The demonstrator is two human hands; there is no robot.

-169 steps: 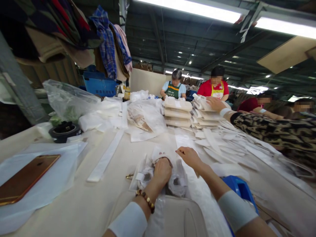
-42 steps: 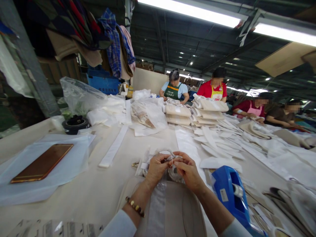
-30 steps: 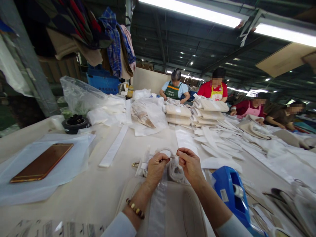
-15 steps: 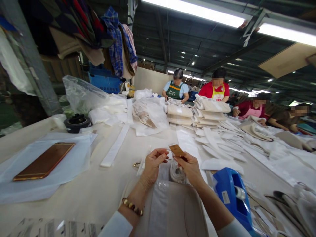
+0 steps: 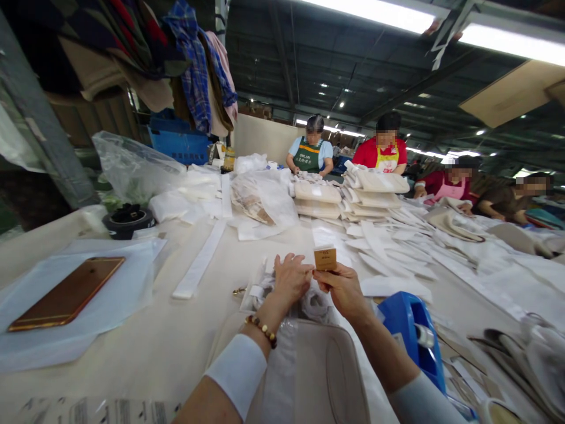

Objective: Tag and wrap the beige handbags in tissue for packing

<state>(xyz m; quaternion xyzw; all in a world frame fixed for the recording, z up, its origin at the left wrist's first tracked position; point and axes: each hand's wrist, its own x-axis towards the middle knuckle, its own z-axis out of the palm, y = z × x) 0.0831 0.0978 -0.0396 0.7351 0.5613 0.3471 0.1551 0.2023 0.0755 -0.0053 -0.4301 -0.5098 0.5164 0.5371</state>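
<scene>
My right hand [image 5: 342, 290] pinches a small tan card tag [image 5: 325, 258] and holds it upright above the table. My left hand [image 5: 291, 278] is closed beside it, its fingertips touching the tag's left edge. Under both hands lies a crumpled bunch of clear plastic and white wrapping [image 5: 309, 306]. A beige handbag [image 5: 326, 377] lies flat between my forearms, nearest to me.
A blue tape dispenser [image 5: 412, 335] stands right of my right wrist. A copper phone [image 5: 66, 292] rests on white sheets at left, near a black tape roll [image 5: 128, 219]. Stacked wrapped bags [image 5: 318, 200] and white strips cover the middle. Several co-workers sit along the far and right sides.
The tan tag came out from the plastic and now stands upright in my right hand. My left hand moved in to its edge. The view tilted down slightly.
</scene>
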